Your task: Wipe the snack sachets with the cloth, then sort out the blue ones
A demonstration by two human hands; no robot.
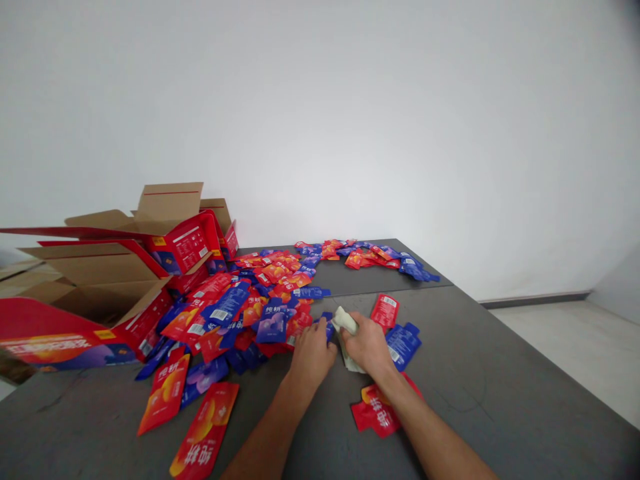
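My right hand [367, 342] is closed around a crumpled whitish cloth [345, 321], part of which hangs down to the tabletop. Just left of it, my left hand [313, 352] has its fingers curled on a blue pouch [328, 323], mostly hidden behind the fingers. The cloth is close beside that pouch; whether they touch I cannot tell. Past my left hand spreads a heap of red and blue pouches [273, 323]. Right of my right hand lie a blue pouch [403, 345] and a red pouch [385, 311]. Under my right forearm is another red pouch [380, 410], partly covered.
Open red cartons [145, 327] with brown flaps stand at the left. More pouches [373, 257] lie in a band toward the table's far end. Two red pouches [206, 430] are near the front left. The grey table [475, 380] ends at the right; a white wall [350, 133] rises behind.
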